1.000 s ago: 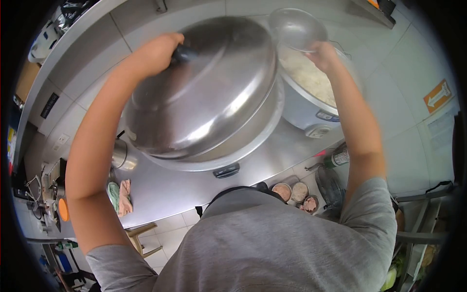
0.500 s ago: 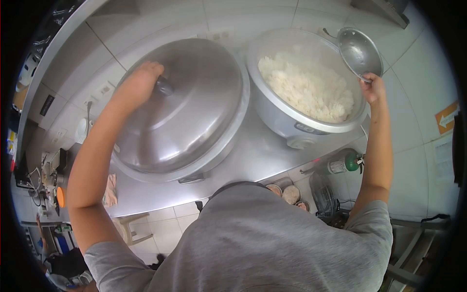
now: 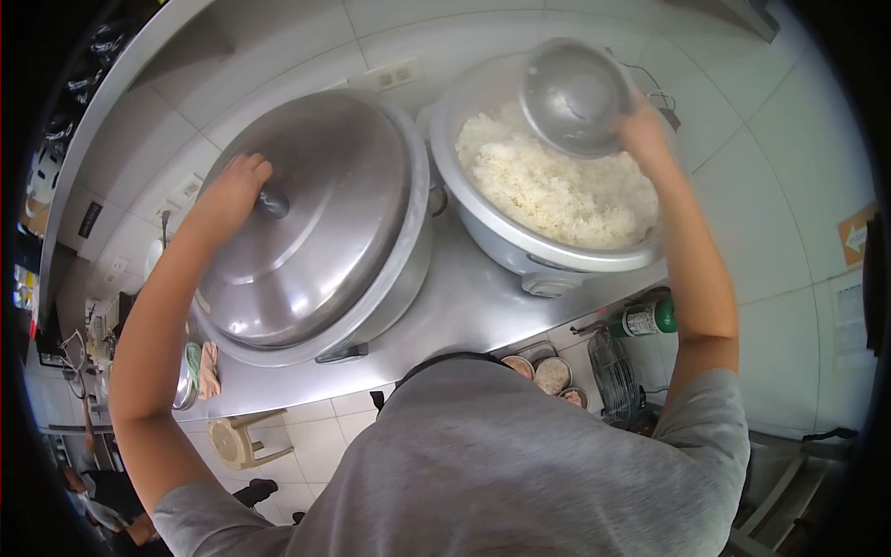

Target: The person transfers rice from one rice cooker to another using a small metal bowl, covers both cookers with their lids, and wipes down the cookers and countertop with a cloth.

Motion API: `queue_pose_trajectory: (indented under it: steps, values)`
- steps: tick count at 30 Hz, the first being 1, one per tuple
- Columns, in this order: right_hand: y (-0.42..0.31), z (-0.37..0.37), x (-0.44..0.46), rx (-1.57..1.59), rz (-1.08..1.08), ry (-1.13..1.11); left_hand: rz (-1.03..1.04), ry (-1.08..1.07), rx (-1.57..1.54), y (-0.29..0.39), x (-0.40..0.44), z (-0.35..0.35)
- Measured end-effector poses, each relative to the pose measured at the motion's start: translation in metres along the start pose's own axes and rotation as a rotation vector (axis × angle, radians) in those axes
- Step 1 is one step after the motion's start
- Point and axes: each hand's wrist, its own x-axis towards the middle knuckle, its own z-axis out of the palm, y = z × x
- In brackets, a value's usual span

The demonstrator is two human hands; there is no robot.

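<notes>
My left hand [image 3: 232, 195] is closed at the dark knob [image 3: 274, 202] of a large domed metal lid [image 3: 320, 176]. The lid sits over a wide metal pot [image 3: 394, 302] on the left, hiding what is inside. To the right stands an uncovered rice cooker [image 3: 497, 232], heaped with white cooked rice [image 3: 557, 190]. My right hand [image 3: 645, 135], slightly blurred, grips the rim of a round steel bowl [image 3: 571, 97]. The bowl is held tilted above the back of the rice, with its edge near the grains.
The pots stand on a steel counter [image 3: 464, 306] against a tiled wall. Pink cloth [image 3: 210, 369] lies at its left. Below are a stool [image 3: 243, 438], several food containers [image 3: 554, 375], a fan [image 3: 613, 376] and a green cylinder [image 3: 650, 318]. Another person [image 3: 97, 492] is at far left.
My right hand has carried the steel bowl left, from beside the cooker's right rim to above the rice. My left hand stays at the lid's knob. The whole view has shifted slightly.
</notes>
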Motion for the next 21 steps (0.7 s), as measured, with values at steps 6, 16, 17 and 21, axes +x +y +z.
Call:
queue_pose_trajectory:
  steps: [6,16,17,21]
  values:
    - [-0.008,0.072,0.014,-0.654,-0.631,-0.151,0.074,0.305,-0.531,0.137,-0.020,-0.041]
    - [-0.010,0.061,0.030,-0.336,-0.675,-0.573,-0.147,0.405,-1.954,0.327,0.062,0.092]
    - [-0.012,0.057,0.025,-0.316,-0.541,-0.625,-0.140,0.398,-2.004,0.328,0.063,0.093]
    - [-0.007,0.047,0.011,-0.160,-0.251,-0.742,-0.157,0.437,-2.154,0.332,0.060,0.080]
